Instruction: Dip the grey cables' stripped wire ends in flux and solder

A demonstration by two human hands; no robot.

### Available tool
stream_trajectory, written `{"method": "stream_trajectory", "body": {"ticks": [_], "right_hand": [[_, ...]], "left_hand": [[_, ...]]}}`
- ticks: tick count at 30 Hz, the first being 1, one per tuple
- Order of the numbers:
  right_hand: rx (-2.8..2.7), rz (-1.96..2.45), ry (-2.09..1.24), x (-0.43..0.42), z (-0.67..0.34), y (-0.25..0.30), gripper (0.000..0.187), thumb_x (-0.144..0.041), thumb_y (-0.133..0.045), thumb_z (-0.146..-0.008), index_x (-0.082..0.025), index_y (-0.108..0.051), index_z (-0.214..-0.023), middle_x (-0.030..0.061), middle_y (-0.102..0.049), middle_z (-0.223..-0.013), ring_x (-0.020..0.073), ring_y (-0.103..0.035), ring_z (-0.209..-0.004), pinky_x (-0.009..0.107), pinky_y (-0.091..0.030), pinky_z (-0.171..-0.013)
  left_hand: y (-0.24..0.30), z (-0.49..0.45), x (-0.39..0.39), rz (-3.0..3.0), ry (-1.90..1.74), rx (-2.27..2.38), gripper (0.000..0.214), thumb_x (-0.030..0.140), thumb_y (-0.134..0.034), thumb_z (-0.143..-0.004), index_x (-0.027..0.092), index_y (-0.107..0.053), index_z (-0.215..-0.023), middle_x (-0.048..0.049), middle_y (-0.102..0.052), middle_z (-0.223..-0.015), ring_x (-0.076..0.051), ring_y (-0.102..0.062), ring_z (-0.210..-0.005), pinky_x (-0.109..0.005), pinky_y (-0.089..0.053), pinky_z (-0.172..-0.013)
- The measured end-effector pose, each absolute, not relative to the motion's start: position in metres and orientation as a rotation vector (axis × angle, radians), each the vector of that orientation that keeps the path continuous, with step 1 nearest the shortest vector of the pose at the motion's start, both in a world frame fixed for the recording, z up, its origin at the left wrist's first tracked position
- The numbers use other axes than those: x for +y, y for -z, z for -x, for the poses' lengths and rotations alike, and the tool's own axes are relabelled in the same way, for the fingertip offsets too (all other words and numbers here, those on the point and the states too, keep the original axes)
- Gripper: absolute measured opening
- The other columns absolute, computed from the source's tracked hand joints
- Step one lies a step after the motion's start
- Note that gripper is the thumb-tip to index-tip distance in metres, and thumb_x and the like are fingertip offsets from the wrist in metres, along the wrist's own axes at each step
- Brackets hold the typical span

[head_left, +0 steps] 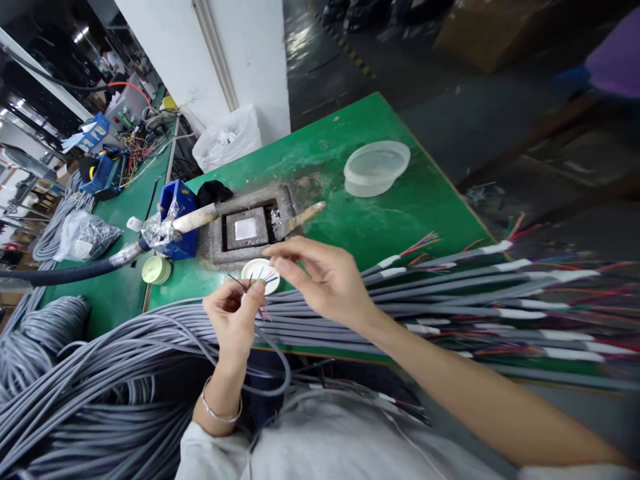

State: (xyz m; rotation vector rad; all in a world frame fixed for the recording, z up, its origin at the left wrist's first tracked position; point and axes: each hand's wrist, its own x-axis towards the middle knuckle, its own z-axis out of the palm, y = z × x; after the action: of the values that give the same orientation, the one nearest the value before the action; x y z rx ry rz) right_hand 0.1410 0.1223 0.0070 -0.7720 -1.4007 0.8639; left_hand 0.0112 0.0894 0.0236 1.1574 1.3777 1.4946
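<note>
My left hand is closed, thumb against fingers, on a bundle of thin coloured wires, with dark, blue and red strands sticking out. A grey cable loops below that hand. My right hand is up and to the right, thumb and forefinger brought together in a pinch; what lies between them, if anything, is too small to make out. Just beneath the fingertips sits a small round white dish, partly covered by the hands. Grey cables run across the bench edge under both hands.
A soot-marked solder pot with a bright square stands behind the dish, a stick on its rim. A hose nozzle reaches it past a blue bin. A clear plastic tub and a round yellowish container stand nearby.
</note>
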Motion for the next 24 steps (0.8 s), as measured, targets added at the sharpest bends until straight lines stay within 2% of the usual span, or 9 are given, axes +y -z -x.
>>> {"method": "stream_trajectory", "body": {"ticks": [4,8,13,16,19,24], "right_hand": [[-1.582,0.777,-0.756,0.1225,-0.1406,-0.0061,0.009,-0.018,-0.053,-0.084,-0.017,-0.057,-0.076,0.0024,-0.06,-0.071,0.0121,-0.054,-0.066,0.025,-0.044,-0.06],[-1.666,0.792,-0.688,0.1221,-0.1408,-0.0056,0.014,-0.015,-0.05,-0.084,-0.018,-0.052,-0.071,0.0014,-0.056,-0.067,0.0117,-0.052,-0.064,0.024,-0.042,-0.059],[-1.494,0.857,-0.84,0.1229,-0.1408,-0.0069,0.018,-0.022,-0.047,-0.087,-0.017,-0.054,-0.071,0.0008,-0.056,-0.065,0.0108,-0.051,-0.061,0.023,-0.041,-0.057],[-1.455,0.874,-0.902,0.1234,-0.1416,-0.0085,0.017,-0.023,-0.051,-0.084,-0.017,-0.057,-0.069,0.0005,-0.058,-0.063,0.0111,-0.052,-0.06,0.023,-0.041,-0.057],[-1.494,0.847,-0.885,0.1226,-0.1412,-0.0086,0.013,-0.02,-0.055,-0.081,-0.017,-0.058,-0.068,0.0002,-0.059,-0.062,0.0107,-0.052,-0.058,0.023,-0.04,-0.053],[-1.503,0.843,-0.835,0.1206,-0.1396,-0.008,0.016,-0.02,-0.055,-0.083,-0.017,-0.057,-0.067,0.0005,-0.06,-0.061,0.0106,-0.053,-0.056,0.023,-0.04,-0.051]], "left_hand": [[-0.023,-0.0103,0.0896,-1.285,-1.416,1.423,0.028,0.028,-0.073,-0.065,0.013,-0.055,-0.049,0.0028,-0.056,-0.046,-0.004,-0.041,-0.036,-0.015,-0.032,-0.034],[-0.0214,-0.0089,0.0891,-1.296,-1.401,1.435,0.033,0.031,-0.072,-0.066,0.013,-0.053,-0.047,0.002,-0.057,-0.047,-0.003,-0.038,-0.035,-0.017,-0.03,-0.035],[-0.019,-0.0094,0.0892,-1.259,-1.464,1.425,0.033,0.032,-0.073,-0.067,0.013,-0.052,-0.049,0.0027,-0.056,-0.048,-0.002,-0.035,-0.035,-0.017,-0.029,-0.036],[-0.0184,-0.011,0.0889,-1.219,-1.508,1.427,0.033,0.032,-0.073,-0.066,0.014,-0.052,-0.048,0.0036,-0.055,-0.046,-0.002,-0.034,-0.035,-0.016,-0.027,-0.035],[-0.0181,-0.013,0.0882,-1.172,-1.518,1.421,0.033,0.034,-0.074,-0.066,0.014,-0.052,-0.049,0.0037,-0.055,-0.047,-0.002,-0.034,-0.034,-0.016,-0.024,-0.033],[-0.0168,-0.0155,0.0882,-1.117,-1.56,1.43,0.032,0.034,-0.073,-0.067,0.014,-0.055,-0.05,0.0035,-0.057,-0.047,-0.002,-0.035,-0.034,-0.017,-0.026,-0.034]]}}
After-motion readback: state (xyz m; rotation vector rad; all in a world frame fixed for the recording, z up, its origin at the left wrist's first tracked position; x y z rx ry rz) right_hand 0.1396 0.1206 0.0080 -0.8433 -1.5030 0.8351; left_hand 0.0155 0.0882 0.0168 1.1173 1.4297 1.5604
